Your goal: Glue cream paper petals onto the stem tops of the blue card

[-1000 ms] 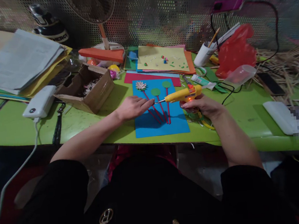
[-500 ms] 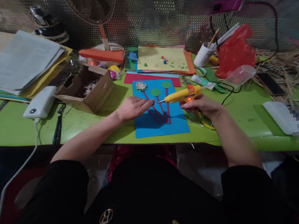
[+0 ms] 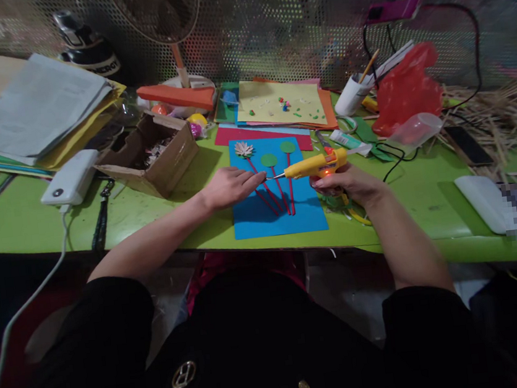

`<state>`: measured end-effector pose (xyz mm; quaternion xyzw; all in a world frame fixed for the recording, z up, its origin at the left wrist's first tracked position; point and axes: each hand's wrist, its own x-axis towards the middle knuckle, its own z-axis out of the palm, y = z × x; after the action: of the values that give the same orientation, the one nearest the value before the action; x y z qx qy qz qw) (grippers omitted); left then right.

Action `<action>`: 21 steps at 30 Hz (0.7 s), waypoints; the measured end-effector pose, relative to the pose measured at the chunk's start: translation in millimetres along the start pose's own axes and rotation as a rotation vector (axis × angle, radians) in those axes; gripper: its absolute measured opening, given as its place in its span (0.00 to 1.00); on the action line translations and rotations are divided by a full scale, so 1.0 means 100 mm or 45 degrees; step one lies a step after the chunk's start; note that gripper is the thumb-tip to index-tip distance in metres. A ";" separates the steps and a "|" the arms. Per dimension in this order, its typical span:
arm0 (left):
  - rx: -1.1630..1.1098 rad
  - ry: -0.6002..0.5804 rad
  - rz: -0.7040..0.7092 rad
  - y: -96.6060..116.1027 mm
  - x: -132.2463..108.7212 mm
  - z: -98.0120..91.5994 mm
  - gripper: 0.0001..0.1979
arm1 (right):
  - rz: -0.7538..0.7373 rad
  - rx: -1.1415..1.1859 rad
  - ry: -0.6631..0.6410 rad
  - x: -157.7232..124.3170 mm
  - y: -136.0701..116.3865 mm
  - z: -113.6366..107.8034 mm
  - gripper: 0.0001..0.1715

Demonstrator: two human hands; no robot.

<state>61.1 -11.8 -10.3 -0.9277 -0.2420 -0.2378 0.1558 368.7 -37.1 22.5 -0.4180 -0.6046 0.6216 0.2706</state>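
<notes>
My right hand (image 3: 348, 182) is wrapped round the handle of a yellow hot glue gun (image 3: 314, 165), whose metal nozzle points left. Right at that nozzle are the fingertips of my left hand (image 3: 234, 185), pressed together; whatever they pinch is too small to make out. Below both hands lies a blue sheet of paper (image 3: 281, 225). On it are several red stems, a pale petalled flower (image 3: 244, 149) topping the left one. Two green paper discs, one a green disc (image 3: 268, 160) in the middle and another green disc (image 3: 287, 147) to the right, top other stems.
A cardboard box (image 3: 175, 160) of scraps stands left, near a white power bank (image 3: 70, 178). Behind the blue sheet are stacked coloured papers (image 3: 307, 92). A red plastic bag (image 3: 405, 90), a white cup (image 3: 351, 96) and thin sticks (image 3: 506, 113) are on the right.
Hardly anything differs. The glue gun has shifted very slightly left, its nozzle still at my left fingertips.
</notes>
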 end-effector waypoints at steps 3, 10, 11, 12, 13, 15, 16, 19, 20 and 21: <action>-0.077 -0.005 -0.050 0.01 0.01 0.01 0.15 | -0.004 -0.033 0.013 0.00 0.01 -0.01 0.10; -0.129 0.034 -0.155 0.08 0.00 0.05 0.17 | -0.018 -0.182 0.168 0.00 -0.01 0.04 0.09; -0.126 0.045 -0.161 0.08 0.00 0.06 0.17 | -0.020 -0.203 0.182 0.01 0.00 0.05 0.09; -0.146 0.061 -0.169 0.09 0.00 0.06 0.16 | -0.022 -0.232 0.192 0.02 0.01 0.06 0.08; -0.186 0.079 -0.180 0.10 0.00 0.06 0.16 | -0.027 -0.267 0.199 0.03 0.02 0.06 0.08; -0.304 0.114 -0.213 0.12 0.00 0.06 0.14 | -0.046 -0.336 0.199 0.07 0.06 0.05 0.07; -0.369 0.131 -0.238 0.13 0.01 0.06 0.14 | -0.058 -0.368 0.198 0.08 0.08 0.04 0.08; -0.549 0.170 -0.340 0.15 0.03 0.05 0.13 | -0.093 -0.466 0.217 0.12 0.14 -0.01 0.11; -0.602 0.185 -0.371 0.16 0.04 0.04 0.13 | -0.091 -0.438 0.194 0.12 0.15 -0.03 0.12; -0.645 0.196 -0.397 0.16 0.05 0.03 0.14 | -0.098 -0.402 0.177 0.12 0.15 -0.05 0.13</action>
<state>74.6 -21.9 -12.8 -0.8680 -0.3019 -0.3811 -0.1011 369.5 -25.9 5.9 -0.4738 -0.6902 0.4775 0.2665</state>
